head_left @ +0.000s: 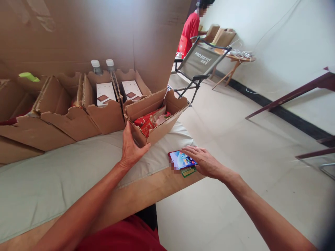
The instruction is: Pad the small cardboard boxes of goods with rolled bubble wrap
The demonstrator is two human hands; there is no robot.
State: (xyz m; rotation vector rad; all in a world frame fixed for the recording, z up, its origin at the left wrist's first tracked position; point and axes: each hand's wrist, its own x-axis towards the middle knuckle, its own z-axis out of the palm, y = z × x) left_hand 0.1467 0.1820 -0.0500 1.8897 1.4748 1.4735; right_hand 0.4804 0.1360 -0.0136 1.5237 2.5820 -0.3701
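My left hand (pixel 131 148) grips the near corner of an open cardboard box (pixel 167 125) that holds red packets (pixel 149 122). The box sits tilted at the table's right end. My right hand (pixel 205 162) lies flat with fingers stretched out on a phone (pixel 180 159) with a lit screen, at the table's corner. A green card (pixel 188 171) pokes out under the phone.
A row of open cardboard boxes (pixel 104 115) stands on the cloth-covered table (pixel 65 174), two holding white cartons (pixel 104 93) and bottles (pixel 96 66). A tall cardboard sheet (pixel 104 31) rises behind. A folding chair (pixel 200 62), a person in red (pixel 190 29) and a small table (pixel 239 59) stand farther back.
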